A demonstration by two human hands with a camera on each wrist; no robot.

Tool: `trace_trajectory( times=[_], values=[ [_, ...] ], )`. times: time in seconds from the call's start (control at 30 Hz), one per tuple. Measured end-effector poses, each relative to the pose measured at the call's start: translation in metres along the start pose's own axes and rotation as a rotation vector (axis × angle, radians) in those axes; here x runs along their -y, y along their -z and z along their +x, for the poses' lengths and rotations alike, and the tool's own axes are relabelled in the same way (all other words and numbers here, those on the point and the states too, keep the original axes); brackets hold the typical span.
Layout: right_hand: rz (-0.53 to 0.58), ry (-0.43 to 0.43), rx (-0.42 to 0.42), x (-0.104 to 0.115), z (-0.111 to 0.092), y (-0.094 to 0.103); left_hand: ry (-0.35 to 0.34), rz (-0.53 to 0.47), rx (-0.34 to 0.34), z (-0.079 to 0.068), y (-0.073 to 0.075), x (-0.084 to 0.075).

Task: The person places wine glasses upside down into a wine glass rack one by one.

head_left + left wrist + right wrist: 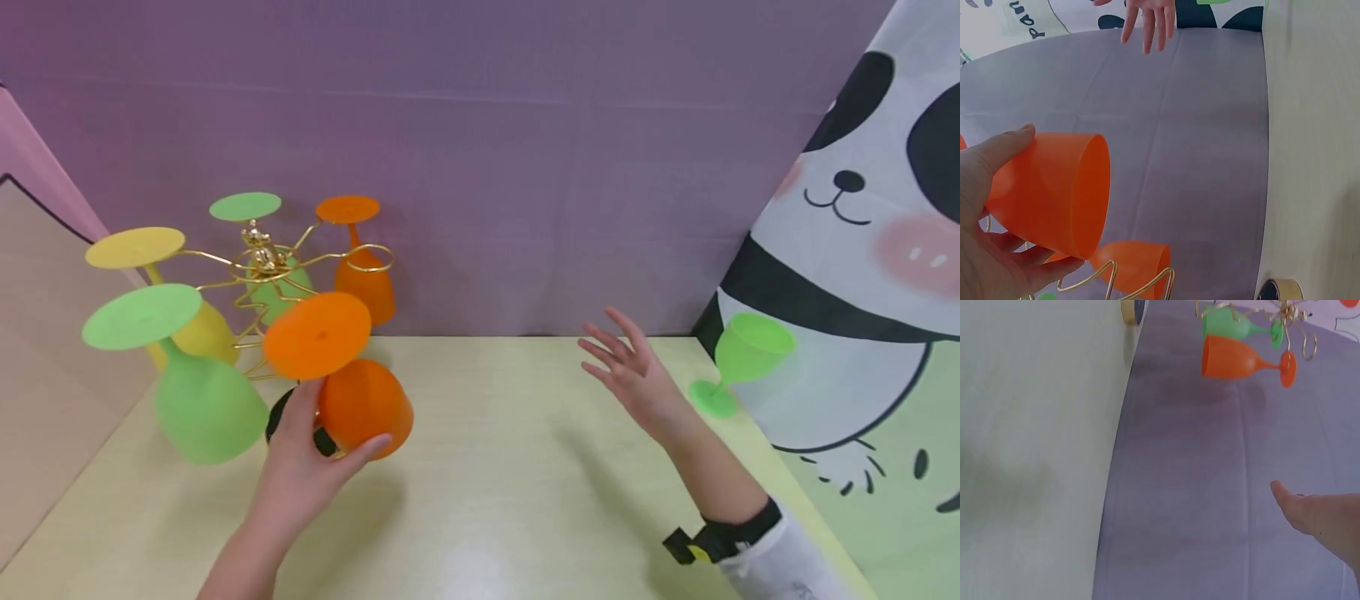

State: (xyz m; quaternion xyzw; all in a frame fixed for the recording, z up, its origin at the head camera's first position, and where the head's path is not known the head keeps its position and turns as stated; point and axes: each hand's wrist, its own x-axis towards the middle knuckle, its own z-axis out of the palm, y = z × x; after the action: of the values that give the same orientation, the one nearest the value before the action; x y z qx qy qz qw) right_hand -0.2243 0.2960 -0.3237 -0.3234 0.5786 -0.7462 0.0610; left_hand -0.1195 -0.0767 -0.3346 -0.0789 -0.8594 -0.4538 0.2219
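Observation:
My left hand (303,467) grips an upside-down orange goblet (367,408) around its bowl, at the front right of a gold wire rack (266,265). In the left wrist view, thumb and fingers curl about the orange bowl (1041,194). Whether its stem sits in a rack loop cannot be told. Hanging upside down on the rack are a yellow goblet (135,247), a light green goblet (206,417), a second green goblet (246,206) and another orange goblet (367,287). My right hand (633,375) is raised over the table, fingers extended, touching nothing.
A green goblet (753,350) stands upright at the table's right edge, beside the panda-print cloth (847,267). Purple cloth (480,183) hangs behind the pale table (480,500). The rack's dark round base (281,412) is partly behind my left hand.

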Motion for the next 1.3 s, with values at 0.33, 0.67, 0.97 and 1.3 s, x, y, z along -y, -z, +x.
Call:
trace_trajectory(
  times=[0.33, 0.67, 0.97, 1.3],
  values=[
    [-0.631, -0.119, -0.184, 0.027, 0.006, 0.045, 0.054, 0.036, -0.047, -0.003, 0.012, 0.01],
    [-1.489, -0.335, -0.266, 0.043, 0.005, 0.107, 0.092, 0.004, -0.073, -0.002, 0.02, 0.011],
    [-1.647, -0.583, -0.342, 0.051, -0.012, 0.153, 0.164, -0.026, -0.106, -0.001, 0.021, 0.013],
    [-1.672, -0.669, -0.315, 0.05, -0.023, 0.176, 0.258, -0.016, -0.112, 0.004, 0.024, 0.014]
  ],
)
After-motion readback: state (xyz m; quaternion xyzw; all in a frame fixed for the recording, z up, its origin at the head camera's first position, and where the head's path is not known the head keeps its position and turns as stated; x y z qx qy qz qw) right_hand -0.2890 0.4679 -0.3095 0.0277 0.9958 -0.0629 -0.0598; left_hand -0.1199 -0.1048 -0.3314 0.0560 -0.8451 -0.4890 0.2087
